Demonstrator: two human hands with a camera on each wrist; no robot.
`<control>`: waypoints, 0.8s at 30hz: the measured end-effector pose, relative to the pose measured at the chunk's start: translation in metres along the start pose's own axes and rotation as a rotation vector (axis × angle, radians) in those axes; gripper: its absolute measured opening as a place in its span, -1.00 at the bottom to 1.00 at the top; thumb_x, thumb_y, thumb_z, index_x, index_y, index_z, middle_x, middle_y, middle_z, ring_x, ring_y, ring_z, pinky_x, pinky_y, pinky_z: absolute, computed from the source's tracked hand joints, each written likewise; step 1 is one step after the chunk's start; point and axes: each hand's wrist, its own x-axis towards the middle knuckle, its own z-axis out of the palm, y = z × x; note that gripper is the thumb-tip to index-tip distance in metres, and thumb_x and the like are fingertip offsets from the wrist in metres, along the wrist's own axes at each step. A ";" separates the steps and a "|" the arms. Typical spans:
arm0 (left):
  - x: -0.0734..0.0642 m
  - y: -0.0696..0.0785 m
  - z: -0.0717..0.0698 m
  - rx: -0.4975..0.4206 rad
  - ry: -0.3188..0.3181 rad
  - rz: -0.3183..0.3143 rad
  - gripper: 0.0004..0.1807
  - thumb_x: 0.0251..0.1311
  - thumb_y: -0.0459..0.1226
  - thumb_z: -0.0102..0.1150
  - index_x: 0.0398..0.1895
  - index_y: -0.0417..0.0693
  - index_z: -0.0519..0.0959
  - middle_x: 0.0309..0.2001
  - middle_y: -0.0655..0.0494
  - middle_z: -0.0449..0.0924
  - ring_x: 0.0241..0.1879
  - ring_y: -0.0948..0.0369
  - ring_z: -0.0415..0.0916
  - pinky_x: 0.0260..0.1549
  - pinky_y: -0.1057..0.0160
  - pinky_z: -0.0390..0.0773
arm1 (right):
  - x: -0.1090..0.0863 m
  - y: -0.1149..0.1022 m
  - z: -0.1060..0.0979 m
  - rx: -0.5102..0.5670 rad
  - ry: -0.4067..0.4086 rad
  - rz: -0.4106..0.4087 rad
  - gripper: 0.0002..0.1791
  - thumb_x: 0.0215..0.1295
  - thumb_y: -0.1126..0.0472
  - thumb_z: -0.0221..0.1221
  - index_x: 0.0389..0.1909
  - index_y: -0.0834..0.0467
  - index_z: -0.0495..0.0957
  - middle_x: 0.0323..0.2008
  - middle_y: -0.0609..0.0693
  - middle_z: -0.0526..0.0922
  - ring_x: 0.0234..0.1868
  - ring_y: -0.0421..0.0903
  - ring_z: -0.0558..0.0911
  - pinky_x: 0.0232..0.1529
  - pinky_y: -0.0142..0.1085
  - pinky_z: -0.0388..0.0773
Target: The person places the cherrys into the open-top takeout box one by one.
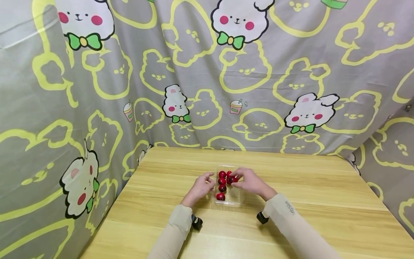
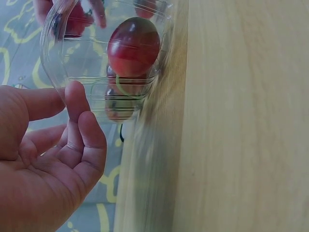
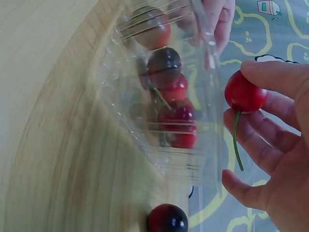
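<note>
A clear plastic box (image 1: pixel 231 202) stands on the table with several red cherries (image 1: pixel 221 181) inside, most of them along its left side. My left hand (image 1: pixel 202 185) is at the box's left wall; its thumb and index finger pinch the rim (image 2: pixel 60 79). Above the box my right hand (image 1: pixel 250 181) holds a dark red cherry (image 3: pixel 245 92) between thumb and fingers, its green stem (image 3: pixel 236 140) hanging down. Another dark red cherry (image 3: pixel 167 220) shows outside the box in the right wrist view; my right hand seems to hide it in the head view.
The wooden table (image 1: pixel 323 208) reaches to a grey patterned curtain (image 1: pixel 200 72) at the back and both sides. Black wrist cameras (image 1: pixel 262 217) sit on both sleeves, low over the table in front of the box.
</note>
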 end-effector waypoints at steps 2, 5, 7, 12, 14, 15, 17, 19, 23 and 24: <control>0.005 -0.008 0.001 0.013 0.002 -0.005 -0.48 0.15 -0.39 0.02 0.20 -0.29 0.21 -0.35 -0.06 0.43 -0.42 0.00 0.51 -0.41 0.11 0.53 | 0.002 0.000 0.003 -0.002 0.002 0.012 -0.68 -0.04 0.21 0.29 -0.20 0.16 0.57 -0.29 -0.13 0.54 -0.33 -0.19 0.50 -0.31 -0.21 0.48; 0.009 -0.014 0.002 0.024 0.004 -0.008 -0.48 0.15 -0.38 0.02 0.20 -0.28 0.22 -0.37 -0.01 0.43 -0.44 0.07 0.52 -0.43 0.20 0.54 | 0.004 0.000 0.006 -0.020 0.001 0.018 -0.67 -0.04 0.21 0.29 -0.18 0.18 0.56 -0.28 -0.11 0.54 -0.34 -0.20 0.49 -0.31 -0.24 0.47; 0.010 -0.016 0.002 0.025 0.006 -0.007 -0.49 0.15 -0.38 0.02 0.20 -0.28 0.23 -0.38 -0.01 0.43 -0.45 0.09 0.52 -0.44 0.23 0.54 | 0.004 0.000 0.006 -0.032 0.000 0.021 -0.66 -0.03 0.22 0.28 -0.18 0.19 0.56 -0.28 -0.10 0.54 -0.35 -0.20 0.49 -0.33 -0.27 0.46; 0.010 -0.017 0.002 0.018 0.009 -0.012 -0.50 0.16 -0.38 0.02 0.19 -0.27 0.23 -0.38 -0.01 0.43 -0.44 0.08 0.51 -0.43 0.21 0.54 | 0.003 0.000 0.008 -0.055 0.010 0.046 -0.66 -0.04 0.22 0.29 -0.18 0.21 0.56 -0.32 -0.11 0.53 -0.37 -0.21 0.48 -0.35 -0.31 0.45; 0.011 -0.017 0.002 0.012 0.009 -0.012 -0.49 0.15 -0.38 0.03 0.20 -0.27 0.23 -0.37 -0.04 0.43 -0.43 0.05 0.51 -0.41 0.18 0.54 | 0.002 0.001 0.009 -0.062 0.018 0.064 -0.66 -0.05 0.22 0.29 -0.19 0.21 0.56 -0.33 -0.12 0.52 -0.37 -0.21 0.48 -0.36 -0.32 0.45; 0.011 -0.017 0.002 0.009 0.009 -0.011 -0.48 0.15 -0.38 0.04 0.20 -0.27 0.22 -0.36 -0.05 0.43 -0.42 0.04 0.51 -0.41 0.17 0.54 | 0.002 0.002 0.009 -0.065 0.021 0.072 -0.66 -0.06 0.22 0.29 -0.19 0.21 0.56 -0.34 -0.13 0.52 -0.37 -0.20 0.48 -0.36 -0.32 0.44; 0.011 -0.017 0.002 0.011 0.010 -0.008 -0.48 0.14 -0.38 0.04 0.20 -0.27 0.22 -0.36 -0.06 0.43 -0.42 0.03 0.51 -0.40 0.16 0.54 | 0.001 0.003 0.011 -0.063 0.021 0.086 -0.66 -0.07 0.23 0.30 -0.20 0.19 0.56 -0.34 -0.13 0.51 -0.37 -0.19 0.48 -0.37 -0.33 0.45; 0.011 -0.016 0.002 0.019 0.008 -0.009 -0.48 0.15 -0.38 0.04 0.20 -0.28 0.22 -0.35 -0.06 0.43 -0.42 0.04 0.52 -0.41 0.18 0.54 | 0.001 0.005 0.013 -0.071 0.019 0.100 -0.66 -0.08 0.24 0.31 -0.21 0.17 0.57 -0.34 -0.13 0.51 -0.37 -0.19 0.49 -0.37 -0.33 0.45; 0.009 -0.015 0.002 0.027 0.006 -0.012 -0.49 0.16 -0.38 0.02 0.20 -0.29 0.22 -0.36 -0.04 0.44 -0.44 0.08 0.52 -0.43 0.23 0.54 | 0.002 0.006 0.016 -0.089 0.016 0.106 -0.66 -0.11 0.23 0.33 -0.22 0.13 0.57 -0.34 -0.13 0.50 -0.38 -0.21 0.49 -0.37 -0.34 0.45; 0.009 -0.015 0.002 0.028 0.006 -0.013 -0.49 0.16 -0.38 0.01 0.20 -0.29 0.22 -0.36 -0.04 0.43 -0.44 0.09 0.51 -0.44 0.23 0.54 | 0.002 0.006 0.017 -0.093 0.016 0.105 -0.66 -0.12 0.23 0.33 -0.23 0.13 0.57 -0.34 -0.13 0.51 -0.38 -0.20 0.49 -0.37 -0.33 0.45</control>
